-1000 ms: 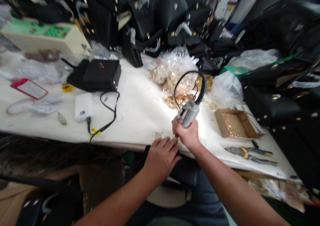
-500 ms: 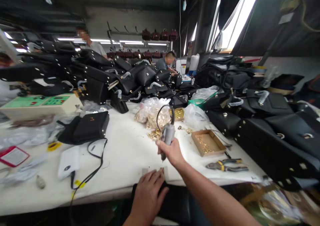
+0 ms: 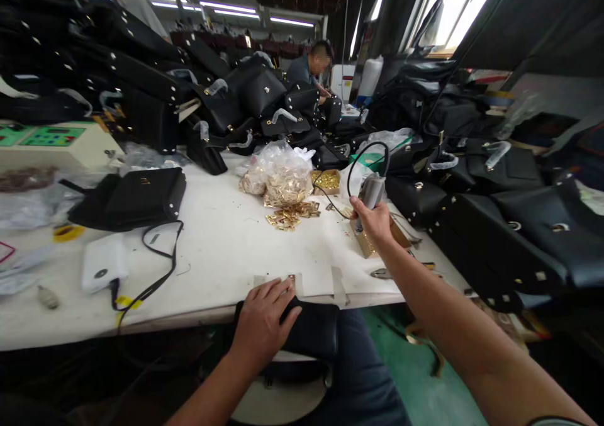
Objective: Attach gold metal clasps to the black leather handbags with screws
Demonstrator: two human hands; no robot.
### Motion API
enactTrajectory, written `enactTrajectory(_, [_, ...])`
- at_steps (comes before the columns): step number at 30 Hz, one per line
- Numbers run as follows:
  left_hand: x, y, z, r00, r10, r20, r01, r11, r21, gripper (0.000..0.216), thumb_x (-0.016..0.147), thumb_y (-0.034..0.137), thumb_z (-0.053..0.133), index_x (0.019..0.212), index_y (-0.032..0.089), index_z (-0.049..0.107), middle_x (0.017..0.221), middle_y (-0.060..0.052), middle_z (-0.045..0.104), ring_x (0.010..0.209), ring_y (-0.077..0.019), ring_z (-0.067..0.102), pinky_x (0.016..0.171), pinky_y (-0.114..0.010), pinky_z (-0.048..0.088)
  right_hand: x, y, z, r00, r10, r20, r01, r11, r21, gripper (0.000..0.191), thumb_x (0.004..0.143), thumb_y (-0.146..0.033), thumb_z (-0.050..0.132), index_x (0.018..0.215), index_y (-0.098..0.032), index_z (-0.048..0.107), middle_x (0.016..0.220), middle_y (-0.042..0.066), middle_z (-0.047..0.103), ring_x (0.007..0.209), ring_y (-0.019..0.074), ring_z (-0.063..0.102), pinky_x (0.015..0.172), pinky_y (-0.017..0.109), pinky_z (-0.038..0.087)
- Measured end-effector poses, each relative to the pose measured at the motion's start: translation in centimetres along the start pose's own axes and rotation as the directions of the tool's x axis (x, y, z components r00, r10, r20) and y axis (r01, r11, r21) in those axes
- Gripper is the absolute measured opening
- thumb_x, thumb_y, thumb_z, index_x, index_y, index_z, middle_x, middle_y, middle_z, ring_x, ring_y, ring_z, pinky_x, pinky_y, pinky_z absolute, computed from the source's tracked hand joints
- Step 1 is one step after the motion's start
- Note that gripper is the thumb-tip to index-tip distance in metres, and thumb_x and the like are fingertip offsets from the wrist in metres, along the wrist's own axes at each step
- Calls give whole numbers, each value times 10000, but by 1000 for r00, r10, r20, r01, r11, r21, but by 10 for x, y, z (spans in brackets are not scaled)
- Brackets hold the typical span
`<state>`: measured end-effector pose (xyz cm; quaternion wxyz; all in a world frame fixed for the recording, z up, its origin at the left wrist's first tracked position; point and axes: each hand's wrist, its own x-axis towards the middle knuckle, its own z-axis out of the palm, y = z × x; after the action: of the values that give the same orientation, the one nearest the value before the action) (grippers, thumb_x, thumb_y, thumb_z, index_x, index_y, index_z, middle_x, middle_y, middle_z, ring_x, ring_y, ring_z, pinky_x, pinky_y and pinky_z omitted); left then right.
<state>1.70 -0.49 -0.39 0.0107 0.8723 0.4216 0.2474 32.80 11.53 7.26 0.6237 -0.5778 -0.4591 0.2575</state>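
Observation:
My right hand (image 3: 375, 220) grips a grey corded power screwdriver (image 3: 369, 195), held upright over a small cardboard box (image 3: 365, 245) at the right of the white table (image 3: 226, 250). My left hand (image 3: 265, 321) rests at the table's front edge, its fingers curled over a black bag (image 3: 315, 330) in my lap and pressing near a small gold fitting (image 3: 291, 280). Loose gold hardware (image 3: 291, 214) lies in a pile in the middle of the table, behind both hands.
Clear bags of gold parts (image 3: 279, 177) sit further back. A black handbag (image 3: 129, 198), a white power bank (image 3: 102, 263) with a black cable and pliers (image 3: 384, 273) lie on the table. Stacks of black handbags (image 3: 509, 206) crowd the right and back. A person (image 3: 309, 67) works beyond.
My right hand has carried the screwdriver away from my left hand, rightwards to above the cardboard box. The left hand stays at the table edge. The camera view has tilted and shifted.

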Motion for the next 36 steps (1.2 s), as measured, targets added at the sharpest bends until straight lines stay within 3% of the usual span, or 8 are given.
enactTrajectory(13, [0, 0, 1, 1000, -4, 20, 4, 1000, -18, 258, 959, 309, 633, 1201, 247, 699, 1323, -51, 708, 1227, -305, 632, 988, -495, 498, 7, 16, 13, 1000, 10, 24, -9, 999, -44, 484, 651, -608, 829, 709, -186, 600, 570, -10, 587, 523, 138, 511, 498, 269, 446])
enactTrajectory(22, [3, 1, 0, 1000, -15, 5, 15, 999, -52, 241, 967, 295, 622, 1186, 245, 708, 1315, -45, 714, 1220, -302, 636, 978, -493, 490, 2, 6, 11, 1000, -3, 2, 4, 999, -42, 490, 712, -620, 815, 699, -172, 618, 554, -6, 601, 491, 123, 509, 468, 246, 412])
enactTrajectory(25, [3, 3, -1, 999, -33, 6, 34, 997, -67, 224, 976, 295, 611, 1168, 238, 713, 1313, -44, 717, 1210, -300, 639, 972, -492, 482, -14, -6, 19, 1000, 17, 24, -18, 999, 41, 476, 757, -604, 804, 683, -170, 624, 536, 0, 606, 450, 113, 499, 436, 234, 408])
enactTrajectory(28, [3, 5, -2, 998, -54, 28, 56, 995, -86, 224, 984, 304, 604, 1168, 235, 710, 1302, -42, 722, 1208, -288, 637, 971, -489, 474, -45, -20, 39, 987, 105, 118, -127, 971, 200, 467, 768, -605, 802, 704, -180, 619, 535, -3, 607, 428, 122, 526, 401, 233, 423])
enactTrajectory(32, [2, 5, -2, 994, -75, 75, 83, 992, -100, 246, 998, 355, 588, 1178, 231, 701, 1311, -42, 716, 1228, -279, 621, 982, -492, 458, -90, -32, 71, 934, 229, 275, -317, 886, 337, 462, 751, -593, 828, 723, -188, 609, 557, -14, 598, 457, 136, 574, 397, 235, 464])
enactTrajectory(36, [1, 5, -2, 991, -85, 99, 96, 989, -111, 285, 1004, 392, 575, 1209, 228, 685, 1344, -41, 697, 1252, -271, 603, 987, -492, 450, -117, -34, 92, 893, 300, 335, -419, 826, 376, 445, 736, -553, 859, 733, -185, 609, 565, -28, 581, 471, 124, 575, 430, 231, 503])
